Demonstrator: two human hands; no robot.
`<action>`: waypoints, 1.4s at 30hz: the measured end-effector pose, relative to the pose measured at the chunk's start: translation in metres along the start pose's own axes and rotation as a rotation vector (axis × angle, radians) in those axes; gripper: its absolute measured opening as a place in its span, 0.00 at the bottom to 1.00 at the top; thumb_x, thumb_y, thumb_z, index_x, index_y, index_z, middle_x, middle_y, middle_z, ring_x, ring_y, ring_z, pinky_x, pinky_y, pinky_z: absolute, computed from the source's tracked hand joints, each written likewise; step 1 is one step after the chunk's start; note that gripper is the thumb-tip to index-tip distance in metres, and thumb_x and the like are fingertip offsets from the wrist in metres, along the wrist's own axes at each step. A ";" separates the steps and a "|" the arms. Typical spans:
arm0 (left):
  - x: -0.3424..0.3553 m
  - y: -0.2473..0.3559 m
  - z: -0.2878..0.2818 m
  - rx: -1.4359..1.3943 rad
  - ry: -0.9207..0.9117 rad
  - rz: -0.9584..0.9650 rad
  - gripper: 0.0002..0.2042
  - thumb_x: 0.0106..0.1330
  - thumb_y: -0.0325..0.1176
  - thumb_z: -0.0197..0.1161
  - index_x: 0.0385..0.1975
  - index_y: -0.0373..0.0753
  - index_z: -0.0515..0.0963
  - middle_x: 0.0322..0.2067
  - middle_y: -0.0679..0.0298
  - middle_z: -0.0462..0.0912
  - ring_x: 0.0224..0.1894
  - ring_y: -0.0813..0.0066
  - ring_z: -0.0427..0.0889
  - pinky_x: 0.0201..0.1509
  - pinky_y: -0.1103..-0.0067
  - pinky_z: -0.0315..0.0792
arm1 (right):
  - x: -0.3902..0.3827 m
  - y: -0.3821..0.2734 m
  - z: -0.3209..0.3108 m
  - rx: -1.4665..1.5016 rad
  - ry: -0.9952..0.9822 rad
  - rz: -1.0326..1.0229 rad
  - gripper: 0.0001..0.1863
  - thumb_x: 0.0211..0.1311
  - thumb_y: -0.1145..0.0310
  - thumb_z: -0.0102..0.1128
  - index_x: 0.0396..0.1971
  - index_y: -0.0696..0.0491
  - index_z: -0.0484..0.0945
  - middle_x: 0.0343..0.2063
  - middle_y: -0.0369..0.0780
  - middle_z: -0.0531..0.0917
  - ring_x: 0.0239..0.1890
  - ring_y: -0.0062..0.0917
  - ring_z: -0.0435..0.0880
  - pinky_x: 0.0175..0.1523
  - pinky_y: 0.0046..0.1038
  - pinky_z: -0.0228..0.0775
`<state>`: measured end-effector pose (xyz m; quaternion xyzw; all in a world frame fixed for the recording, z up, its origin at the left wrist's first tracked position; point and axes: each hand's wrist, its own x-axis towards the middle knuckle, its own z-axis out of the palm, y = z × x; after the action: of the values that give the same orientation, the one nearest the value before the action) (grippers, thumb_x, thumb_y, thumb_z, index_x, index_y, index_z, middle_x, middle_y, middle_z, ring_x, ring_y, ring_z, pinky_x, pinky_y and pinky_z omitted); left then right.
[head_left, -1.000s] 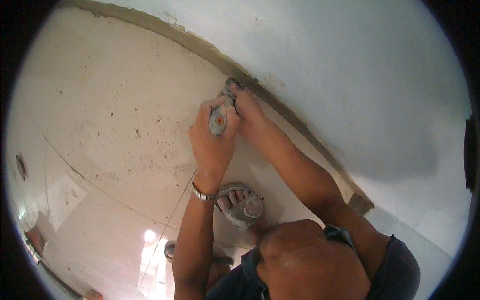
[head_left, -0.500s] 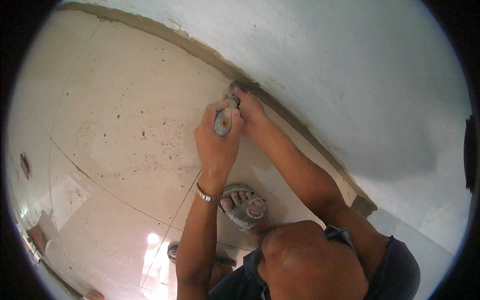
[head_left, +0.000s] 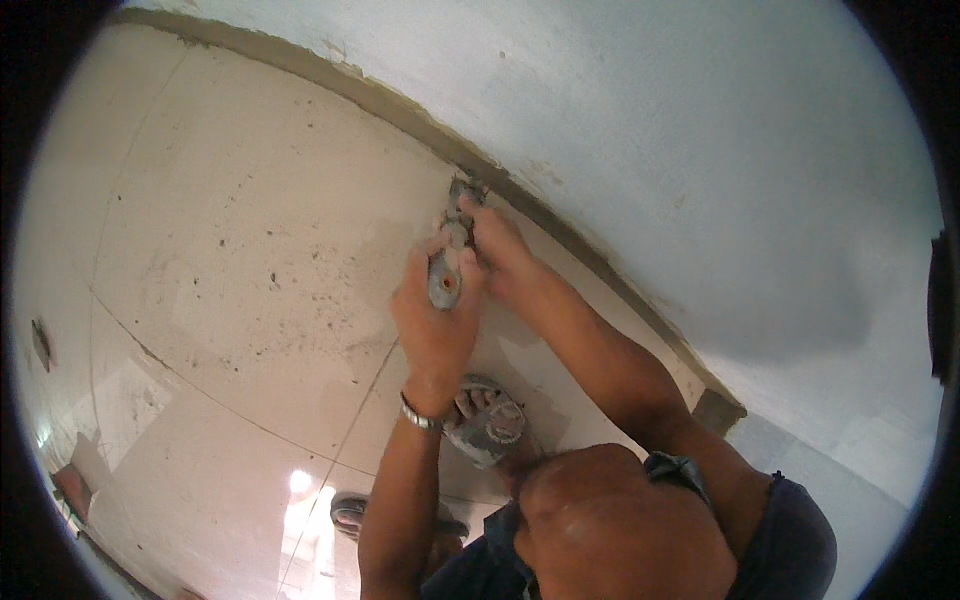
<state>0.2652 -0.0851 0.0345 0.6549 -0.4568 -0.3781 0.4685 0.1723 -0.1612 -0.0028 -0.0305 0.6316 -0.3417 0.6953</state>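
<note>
A grey, dust-covered hand tool (head_left: 446, 283) with an orange spot on its rounded body meets the floor beside the grimy strip at the wall's foot. My left hand (head_left: 433, 325) wraps round its rounded end, a silvery band on the wrist. Ahead and to the right, my right hand (head_left: 503, 245) grips its dark far part, thumb on top. What lies under the tool is hidden by it and my fingers.
Speckled beige floor tiles (head_left: 220, 250) extend leftward. The pale wall (head_left: 720, 170) rises along a dirty base strip (head_left: 340, 82). My sandalled foot (head_left: 485, 430) and bare knee (head_left: 610, 510) are below my hands. Small dark, unclear objects (head_left: 68, 490) lie at the far left.
Both hands and the tool have moved a short way down the picture, toward my body. My grip on the tool looks the same.
</note>
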 end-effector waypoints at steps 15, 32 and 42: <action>0.011 0.000 0.005 0.017 -0.028 0.036 0.14 0.65 0.34 0.68 0.46 0.37 0.79 0.35 0.48 0.86 0.36 0.53 0.87 0.41 0.70 0.78 | 0.020 0.008 -0.013 0.099 -0.097 -0.053 0.16 0.78 0.56 0.46 0.43 0.54 0.75 0.34 0.40 0.81 0.34 0.28 0.80 0.39 0.34 0.75; -0.068 -0.019 -0.013 0.079 -0.421 -0.203 0.20 0.69 0.36 0.64 0.57 0.34 0.77 0.45 0.47 0.84 0.45 0.55 0.86 0.48 0.70 0.76 | -0.056 0.020 -0.055 -0.775 -0.087 -0.306 0.18 0.74 0.59 0.56 0.55 0.55 0.75 0.38 0.41 0.83 0.38 0.20 0.80 0.42 0.28 0.73; 0.049 -0.079 0.002 0.800 -0.332 0.529 0.24 0.74 0.39 0.53 0.69 0.46 0.67 0.73 0.62 0.62 0.77 0.58 0.53 0.79 0.54 0.44 | -0.085 -0.004 -0.092 -1.675 0.022 -0.879 0.27 0.66 0.72 0.56 0.66 0.49 0.70 0.41 0.47 0.78 0.41 0.47 0.80 0.44 0.44 0.75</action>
<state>0.2970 -0.1210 -0.0450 0.5760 -0.7844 -0.1411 0.1816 0.0900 -0.0845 0.0538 -0.7519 0.6099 -0.0084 0.2501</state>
